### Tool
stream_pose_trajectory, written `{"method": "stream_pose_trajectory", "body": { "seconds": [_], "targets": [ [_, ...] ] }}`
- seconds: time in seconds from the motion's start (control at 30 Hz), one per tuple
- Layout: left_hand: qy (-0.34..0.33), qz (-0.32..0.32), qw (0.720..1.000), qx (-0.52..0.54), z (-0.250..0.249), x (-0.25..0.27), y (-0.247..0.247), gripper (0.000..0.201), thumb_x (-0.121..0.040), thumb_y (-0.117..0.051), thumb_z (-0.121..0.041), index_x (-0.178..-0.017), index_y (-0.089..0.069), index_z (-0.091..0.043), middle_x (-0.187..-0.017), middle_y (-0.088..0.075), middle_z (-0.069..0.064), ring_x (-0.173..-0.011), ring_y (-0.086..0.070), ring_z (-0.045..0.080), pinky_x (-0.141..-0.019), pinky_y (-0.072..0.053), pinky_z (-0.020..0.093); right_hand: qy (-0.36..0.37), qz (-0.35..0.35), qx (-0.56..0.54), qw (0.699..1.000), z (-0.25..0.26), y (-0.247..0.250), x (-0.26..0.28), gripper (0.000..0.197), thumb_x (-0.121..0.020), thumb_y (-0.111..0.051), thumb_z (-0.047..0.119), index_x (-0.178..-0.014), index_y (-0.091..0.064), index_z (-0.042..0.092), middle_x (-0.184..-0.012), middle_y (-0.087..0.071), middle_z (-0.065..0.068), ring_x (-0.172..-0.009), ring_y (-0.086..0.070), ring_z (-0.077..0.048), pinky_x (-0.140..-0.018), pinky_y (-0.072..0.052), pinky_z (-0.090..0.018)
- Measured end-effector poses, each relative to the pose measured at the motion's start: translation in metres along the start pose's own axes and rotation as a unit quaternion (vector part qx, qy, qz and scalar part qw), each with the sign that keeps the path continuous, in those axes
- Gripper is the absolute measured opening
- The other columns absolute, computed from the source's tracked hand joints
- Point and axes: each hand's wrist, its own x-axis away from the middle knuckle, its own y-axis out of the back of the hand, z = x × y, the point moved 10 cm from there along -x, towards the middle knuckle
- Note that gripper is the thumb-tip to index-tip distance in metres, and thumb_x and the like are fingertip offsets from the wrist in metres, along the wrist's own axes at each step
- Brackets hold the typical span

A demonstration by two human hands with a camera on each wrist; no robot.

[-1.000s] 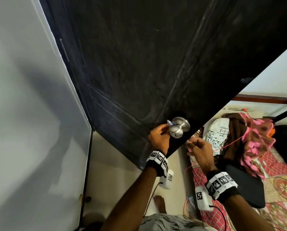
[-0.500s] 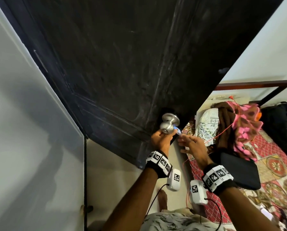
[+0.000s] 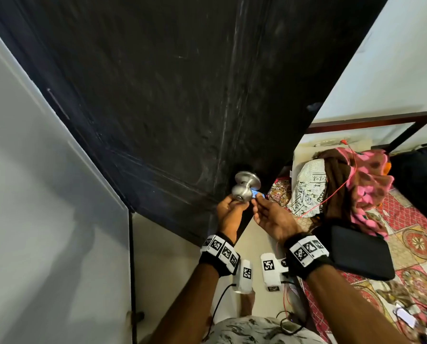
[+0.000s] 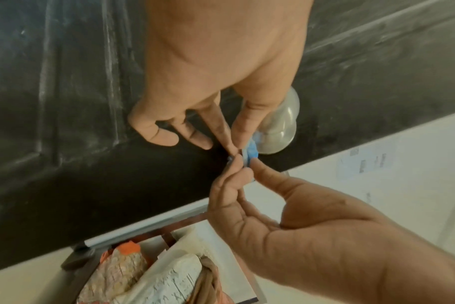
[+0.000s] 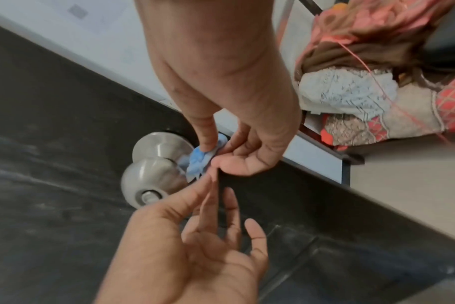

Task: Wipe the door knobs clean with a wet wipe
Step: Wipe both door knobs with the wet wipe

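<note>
A brushed steel door knob point(image 3: 244, 186) sticks out of the dark door point(image 3: 157, 95) near its free edge. A small crumpled blue wet wipe point(image 3: 258, 194) lies against the right side of the knob's neck. My left hand point(image 3: 244, 204) reaches up under the knob, and its thumb and fingertips meet at the wipe point(image 4: 252, 153). My right hand point(image 3: 256, 200) comes in from the right; in the right wrist view its thumb point(image 5: 204, 142) and fingers pinch the wipe point(image 5: 198, 162) beside the knob point(image 5: 151, 179). The left hand's point(image 5: 211, 178) other fingers are stretched out.
A white wall point(image 3: 46, 194) stands to the left of the door. To the right is a bed with a patterned red sheet point(image 3: 418, 244), a heap of clothes point(image 3: 344, 184) and a black bag point(image 3: 356, 254). Cables point(image 3: 287, 314) trail on the floor near my feet.
My left hand slid with the wipe from the knob's left side to under its right side. My right hand rose from below and took hold of the wipe.
</note>
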Motion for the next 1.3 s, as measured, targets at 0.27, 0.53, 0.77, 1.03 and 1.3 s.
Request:
{"method": "stream_pose_trajectory", "body": {
  "seconds": [0.27,0.53,0.77,1.03,1.3],
  "targets": [
    [-0.023,-0.017,0.999,0.017,-0.027,0.005,0.03,0.035,-0.093,-0.053,0.006,-0.115,-0.074,-0.01,-0.11,-0.076,0.008,-0.098,-0.07,0.013,-0.081,-0.049,0.021,-0.011,-0.02,-0.097,0.995,0.01,-0.011,0.013,0.012,-0.102,-0.063,0.02,-0.097,-0.069,0.01,-0.076,-0.073,0.003,-0.066,-0.056,-0.006,-0.051,-0.05,-0.014],
    [-0.041,0.015,0.998,-0.048,-0.044,-0.002,0.01,0.038,-0.092,-0.074,-0.042,-0.115,-0.071,-0.013,-0.108,-0.078,0.004,-0.1,-0.074,0.019,-0.07,-0.052,0.019,0.116,-0.09,-0.076,0.986,0.044,-0.009,0.032,0.009,-0.092,-0.077,0.016,-0.093,-0.074,0.006,-0.081,-0.075,-0.002,-0.058,-0.058,-0.003,-0.045,-0.046,-0.014],
    [-0.088,0.019,0.993,-0.082,-0.048,-0.007,0.007,0.034,-0.086,-0.081,-0.037,-0.108,-0.072,-0.012,-0.098,-0.077,0.002,-0.091,-0.073,0.012,-0.082,-0.057,0.028,0.314,-0.232,0.134,0.911,0.083,-0.019,0.062,0.012,-0.081,-0.085,0.028,-0.082,-0.082,0.016,-0.077,-0.079,0.002,-0.075,-0.075,-0.016,-0.08,-0.063,-0.039],
    [-0.106,0.009,0.989,-0.106,-0.047,-0.006,0.016,0.012,-0.084,-0.075,-0.023,-0.093,-0.068,-0.027,-0.091,-0.076,0.001,-0.089,-0.073,0.017,-0.088,-0.061,0.04,0.441,-0.223,0.563,0.663,0.12,-0.109,0.103,0.024,-0.095,-0.068,0.044,-0.096,-0.081,0.025,-0.086,-0.079,-0.003,-0.083,-0.074,-0.028,-0.074,-0.054,-0.033],
    [-0.133,0.006,0.981,-0.138,-0.052,-0.007,0.019,0.016,-0.088,-0.077,-0.021,-0.102,-0.073,-0.014,-0.088,-0.077,0.002,-0.079,-0.074,0.007,-0.072,-0.058,0.024,0.456,-0.208,0.625,0.598,0.118,-0.113,0.108,0.024,-0.096,-0.066,0.039,-0.095,-0.077,0.017,-0.091,-0.077,-0.011,-0.088,-0.073,-0.037,-0.07,-0.045,-0.034]
  ]
}}
